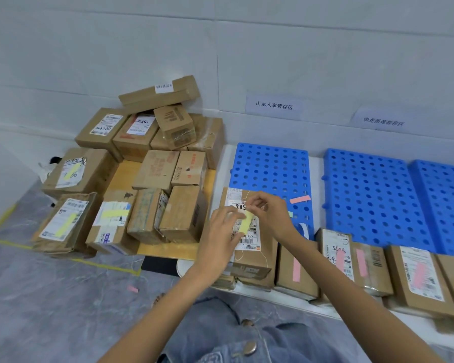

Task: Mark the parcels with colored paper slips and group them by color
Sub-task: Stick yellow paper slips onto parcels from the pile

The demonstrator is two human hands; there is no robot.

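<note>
Head: left hand partly covers slip.

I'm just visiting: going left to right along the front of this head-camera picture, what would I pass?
Parcels with yellow slips → left hand → yellow slip → right hand → parcels with pink slips.
</note>
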